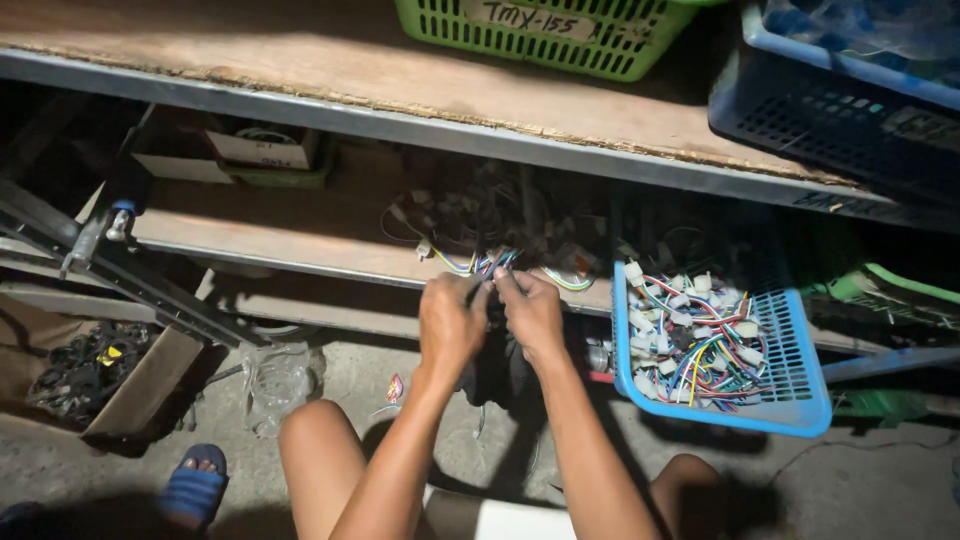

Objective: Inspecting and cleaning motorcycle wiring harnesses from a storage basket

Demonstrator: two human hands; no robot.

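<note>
Both hands meet in front of a low wooden shelf (300, 245), fingers pinched together on 1 small bundle of coloured wires (495, 264). The left hand (450, 325) is closed on the near end of the bundle, and the right hand (530, 315) is closed on it just beside, thumbs nearly touching. The wires fan up and out from the fingertips, yellow, blue and red strands showing against the dark of the shelf (how many strands there are cannot be told). Behind the hands lies a loose tangle of more wire harnesses (480, 215) on the shelf board. Just right of the right hand a blue plastic basket (800, 400) rests tilted on the shelf edge, filled with wires fitted with white connectors (695, 340). Above, a green basket (540, 35) stands on the upper shelf. Lower left, a cardboard box (140, 385) holds dark parts, near a blue sandal (195, 490).
</note>
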